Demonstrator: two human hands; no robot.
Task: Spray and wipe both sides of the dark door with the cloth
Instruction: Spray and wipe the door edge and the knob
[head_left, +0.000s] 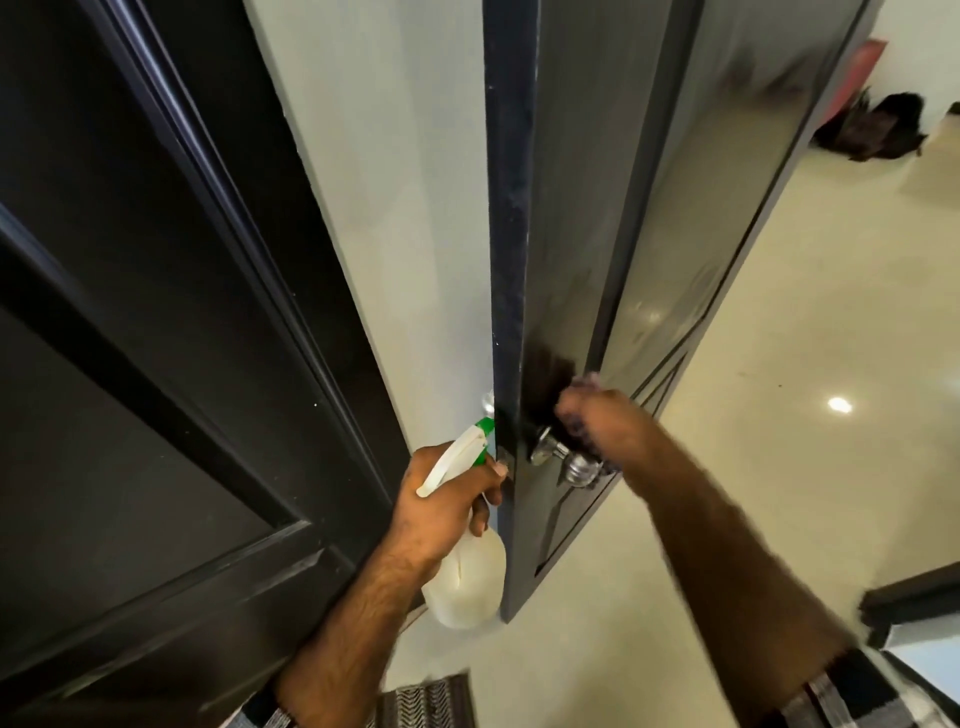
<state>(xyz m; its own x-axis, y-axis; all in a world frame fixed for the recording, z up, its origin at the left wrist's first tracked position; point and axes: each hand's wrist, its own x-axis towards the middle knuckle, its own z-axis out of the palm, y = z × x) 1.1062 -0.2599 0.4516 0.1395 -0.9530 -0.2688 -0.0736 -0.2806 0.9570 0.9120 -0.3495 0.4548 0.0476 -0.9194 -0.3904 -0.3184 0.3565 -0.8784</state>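
Here, at frame centre, my right hand (597, 421) presses a blurred cloth (584, 387) against the glossy dark door (571, 208) above its metal knob (579, 470); my left hand (441, 509) grips a white plastic spray bottle (470, 577) beside the door's edge.

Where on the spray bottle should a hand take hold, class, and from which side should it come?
Grip the narrow neck of the spray bottle, just under the white trigger head, as the left hand does here. Come from the back, opposite the green nozzle, so a finger can likely reach the trigger. The round body below looks too wide and smooth to hold firmly in one hand.
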